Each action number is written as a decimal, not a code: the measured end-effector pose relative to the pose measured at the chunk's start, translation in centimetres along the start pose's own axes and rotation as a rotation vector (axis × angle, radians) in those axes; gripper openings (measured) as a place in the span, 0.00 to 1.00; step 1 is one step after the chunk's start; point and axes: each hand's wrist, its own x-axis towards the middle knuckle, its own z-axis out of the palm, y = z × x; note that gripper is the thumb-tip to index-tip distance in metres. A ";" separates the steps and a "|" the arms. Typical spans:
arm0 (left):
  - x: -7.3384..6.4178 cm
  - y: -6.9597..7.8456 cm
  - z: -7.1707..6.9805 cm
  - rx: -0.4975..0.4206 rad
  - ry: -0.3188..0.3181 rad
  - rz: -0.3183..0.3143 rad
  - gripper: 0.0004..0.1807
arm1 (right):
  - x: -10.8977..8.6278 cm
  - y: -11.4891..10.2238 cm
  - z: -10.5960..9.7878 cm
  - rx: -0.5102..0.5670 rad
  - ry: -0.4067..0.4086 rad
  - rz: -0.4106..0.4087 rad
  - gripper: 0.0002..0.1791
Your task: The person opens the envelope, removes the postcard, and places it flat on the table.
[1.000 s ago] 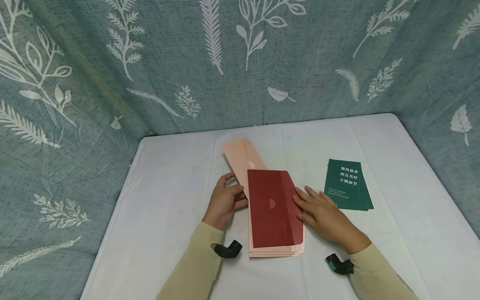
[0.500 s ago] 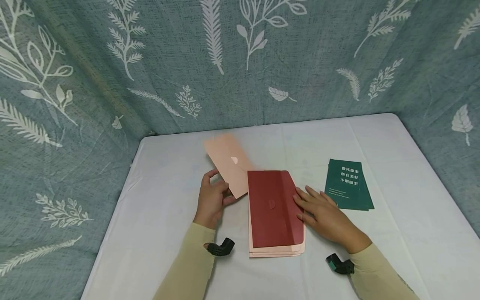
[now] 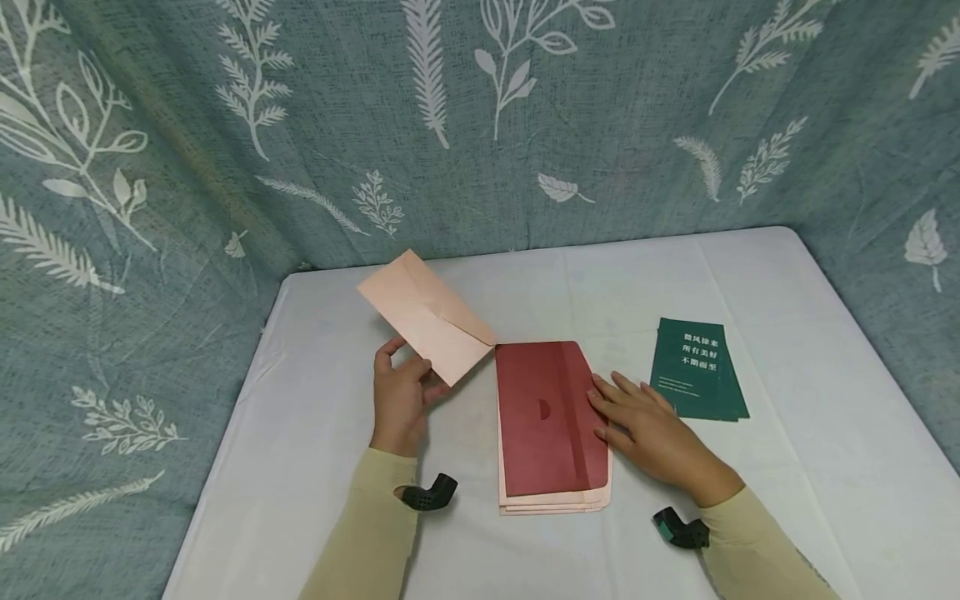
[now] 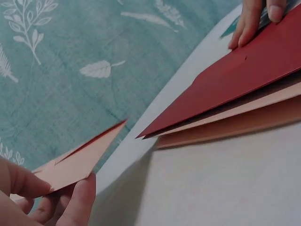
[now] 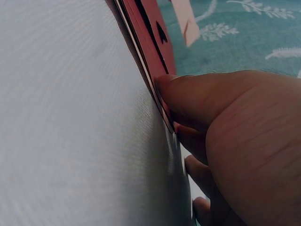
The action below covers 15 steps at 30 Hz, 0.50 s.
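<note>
My left hand (image 3: pixel 400 400) pinches a light pink envelope (image 3: pixel 423 312) by its lower edge, between thumb and fingers. The envelope is tilted up off the table, its flap side showing. In the left wrist view, the same pink envelope (image 4: pixel 77 165) is held apart from the pile. A dark red envelope (image 3: pixel 551 425) with a half-round tab lies on top of several pink envelopes (image 3: pixel 555 503). My right hand (image 3: pixel 652 435) rests on the pile's right edge with its fingers extended. In the right wrist view, the thumb (image 5: pixel 188 94) touches that edge.
Green cards (image 3: pixel 686 371) with white writing lie overlapped beyond my right hand. A white cloth (image 3: pixel 315 375) covers the table. A blue-green leaf-patterned curtain (image 3: pixel 322 117) hangs along the back and sides. Each wrist wears a small black camera (image 3: pixel 429 493).
My left hand has drawn the pink envelope leftward, out from beside the red one, and turned it with its top swinging left. The right hand and the pile have stayed put.
</note>
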 end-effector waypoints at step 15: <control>-2.2 -0.9 1.7 0.102 -0.306 -0.122 0.32 | 0.0 -0.1 0.0 -0.004 -0.005 0.003 0.34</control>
